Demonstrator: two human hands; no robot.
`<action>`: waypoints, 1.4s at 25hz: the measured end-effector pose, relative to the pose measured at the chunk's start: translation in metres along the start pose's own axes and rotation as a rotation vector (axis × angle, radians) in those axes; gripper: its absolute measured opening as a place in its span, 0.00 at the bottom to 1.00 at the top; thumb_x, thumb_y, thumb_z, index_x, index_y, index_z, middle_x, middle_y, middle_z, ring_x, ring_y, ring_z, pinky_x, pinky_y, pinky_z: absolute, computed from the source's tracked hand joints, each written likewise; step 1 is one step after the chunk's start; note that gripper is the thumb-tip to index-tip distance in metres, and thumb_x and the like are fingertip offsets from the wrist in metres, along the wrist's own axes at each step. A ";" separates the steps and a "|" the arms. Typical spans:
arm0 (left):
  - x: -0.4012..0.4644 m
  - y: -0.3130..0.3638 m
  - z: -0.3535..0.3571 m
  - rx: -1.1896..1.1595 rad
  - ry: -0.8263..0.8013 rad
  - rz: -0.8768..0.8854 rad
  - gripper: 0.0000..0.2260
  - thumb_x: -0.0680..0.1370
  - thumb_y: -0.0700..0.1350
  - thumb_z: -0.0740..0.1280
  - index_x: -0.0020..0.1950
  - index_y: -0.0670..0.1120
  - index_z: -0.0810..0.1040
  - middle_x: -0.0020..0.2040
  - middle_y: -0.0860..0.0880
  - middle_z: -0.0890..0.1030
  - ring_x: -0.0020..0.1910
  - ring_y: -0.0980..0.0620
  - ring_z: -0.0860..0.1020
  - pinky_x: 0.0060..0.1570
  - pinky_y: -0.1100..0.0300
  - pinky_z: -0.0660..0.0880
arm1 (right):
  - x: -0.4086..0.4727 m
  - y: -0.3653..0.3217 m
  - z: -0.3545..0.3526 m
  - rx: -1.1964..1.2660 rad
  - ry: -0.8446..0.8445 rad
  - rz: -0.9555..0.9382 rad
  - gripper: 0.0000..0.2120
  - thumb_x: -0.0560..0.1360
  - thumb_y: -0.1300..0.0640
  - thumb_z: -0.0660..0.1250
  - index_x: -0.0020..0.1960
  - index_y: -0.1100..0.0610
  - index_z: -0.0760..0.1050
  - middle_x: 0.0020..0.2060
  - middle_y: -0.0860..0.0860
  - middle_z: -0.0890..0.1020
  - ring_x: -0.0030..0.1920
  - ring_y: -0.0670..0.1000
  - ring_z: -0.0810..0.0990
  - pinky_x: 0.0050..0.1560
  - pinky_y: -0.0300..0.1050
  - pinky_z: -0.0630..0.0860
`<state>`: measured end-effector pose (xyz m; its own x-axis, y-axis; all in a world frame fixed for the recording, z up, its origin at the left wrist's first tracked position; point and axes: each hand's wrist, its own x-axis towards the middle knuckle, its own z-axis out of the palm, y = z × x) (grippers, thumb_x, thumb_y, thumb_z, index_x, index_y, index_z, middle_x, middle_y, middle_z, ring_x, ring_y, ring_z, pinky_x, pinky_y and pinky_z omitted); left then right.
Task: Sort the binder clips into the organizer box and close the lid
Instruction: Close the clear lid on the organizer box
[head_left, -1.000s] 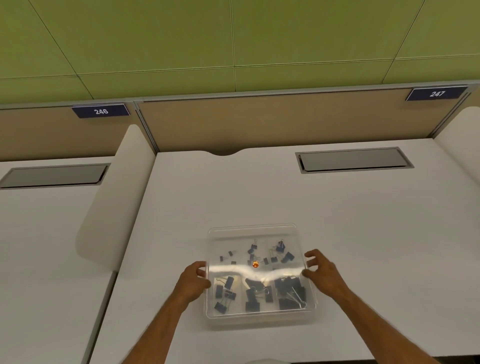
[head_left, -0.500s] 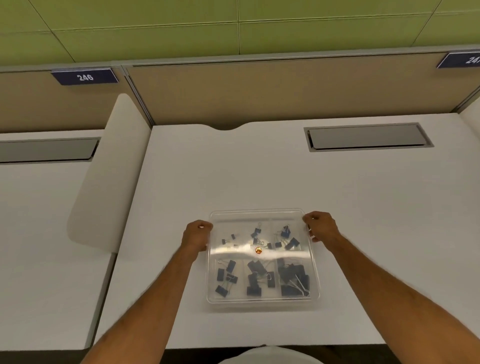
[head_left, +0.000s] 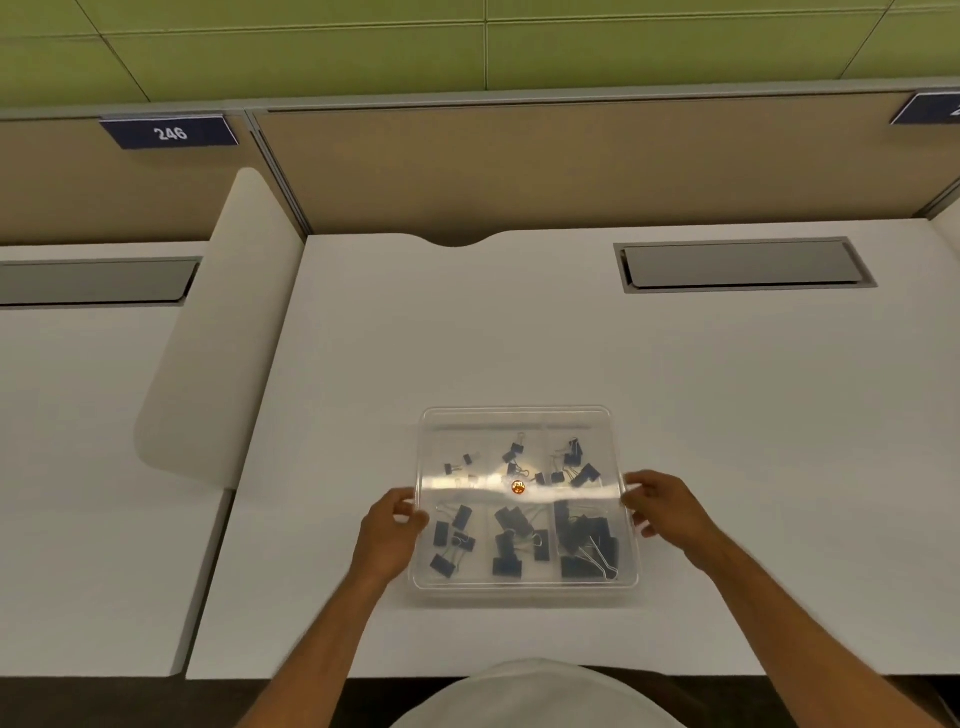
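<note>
With the clear lid (head_left: 519, 431) already lying over the organizer box (head_left: 524, 584), the sorting looks done — every binder clip (head_left: 506, 566) I can see sits inside a compartment, small ones in the far row, bigger ones in the near row, none loose on the white table (head_left: 467, 322). Box sits near the table's near edge, roughly centre. Left hand (head_left: 390, 530) is at the box's left side about midway, fingers curled round the rim, pinching lid edge & wall together as far as I can tell. Right hand (head_left: 662, 506) mirrors it on the right side, fingertips bent onto the lid edge, thumb side hidden so the exact pinch isn't clear. A glare band runs across the lid between the two hands, w/ a small orange sticker (head_left: 518, 487) at centre. What's left, I'd judge: press the lid down till it seats all round — can't tell if the near & far edges are snapped yet.
</note>
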<state>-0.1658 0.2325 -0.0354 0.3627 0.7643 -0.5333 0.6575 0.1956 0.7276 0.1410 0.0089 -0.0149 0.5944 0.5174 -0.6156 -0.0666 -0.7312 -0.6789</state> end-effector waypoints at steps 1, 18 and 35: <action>-0.008 -0.009 -0.002 -0.020 -0.017 -0.030 0.10 0.79 0.43 0.69 0.59 0.51 0.78 0.52 0.50 0.81 0.50 0.49 0.81 0.48 0.52 0.81 | -0.010 0.009 0.003 0.014 0.004 0.008 0.07 0.77 0.63 0.66 0.53 0.55 0.79 0.43 0.55 0.84 0.41 0.57 0.84 0.42 0.49 0.81; -0.064 -0.061 -0.004 0.103 -0.108 0.096 0.17 0.80 0.49 0.67 0.68 0.57 0.68 0.61 0.50 0.78 0.52 0.54 0.79 0.52 0.59 0.78 | -0.077 0.090 0.062 -0.065 0.178 -0.133 0.22 0.83 0.52 0.56 0.77 0.51 0.59 0.63 0.50 0.73 0.61 0.50 0.72 0.65 0.49 0.69; -0.012 -0.026 0.037 0.658 -0.019 0.615 0.42 0.78 0.65 0.59 0.80 0.47 0.39 0.80 0.50 0.38 0.79 0.49 0.37 0.76 0.47 0.47 | -0.016 0.039 0.078 -0.699 0.209 -0.557 0.42 0.77 0.33 0.53 0.80 0.55 0.42 0.80 0.50 0.42 0.79 0.55 0.39 0.69 0.54 0.70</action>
<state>-0.1628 0.1952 -0.0645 0.7823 0.6063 -0.1428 0.5867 -0.6401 0.4960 0.0662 0.0073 -0.0628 0.5324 0.8347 -0.1409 0.7326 -0.5377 -0.4174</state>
